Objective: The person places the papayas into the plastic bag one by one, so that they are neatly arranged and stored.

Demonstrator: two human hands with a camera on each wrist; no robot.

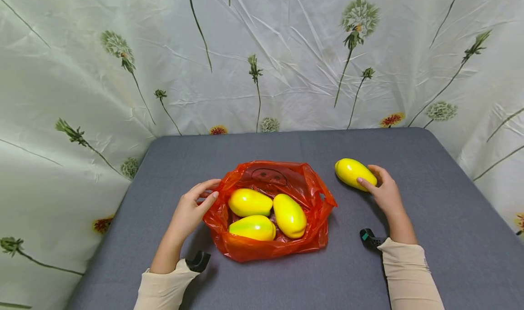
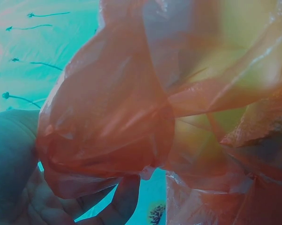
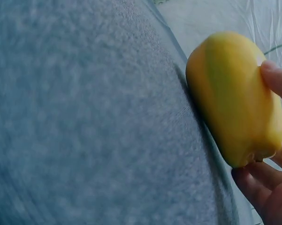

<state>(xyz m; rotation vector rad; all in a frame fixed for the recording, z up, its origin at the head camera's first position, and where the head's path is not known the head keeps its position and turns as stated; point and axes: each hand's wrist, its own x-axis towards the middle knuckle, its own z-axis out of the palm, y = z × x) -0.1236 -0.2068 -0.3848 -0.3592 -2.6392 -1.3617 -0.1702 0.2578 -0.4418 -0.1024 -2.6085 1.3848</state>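
Observation:
A red plastic bag (image 1: 270, 251) lies open on the table, with three yellow papayas inside: one at the upper left (image 1: 249, 202), one at the lower left (image 1: 253, 228) and one at the right (image 1: 289, 215). At the bag's left rim, my left hand (image 1: 192, 212) holds the plastic between thumb and fingers. The left wrist view shows the thin bag (image 2: 108, 117) covering part of that hand (image 2: 19, 173). To the bag's right, my right hand (image 1: 385, 189) grips another yellow papaya (image 1: 353, 172) by its near end. In the right wrist view this papaya (image 3: 230, 98) rests against the table surface.
A grey cloth-covered table (image 1: 286, 285) lies under everything. Behind and beside it hangs a pale curtain (image 1: 286, 60) printed with dandelions. Each wrist carries a dark camera mount, one at the left (image 1: 199, 261) and one at the right (image 1: 370, 238).

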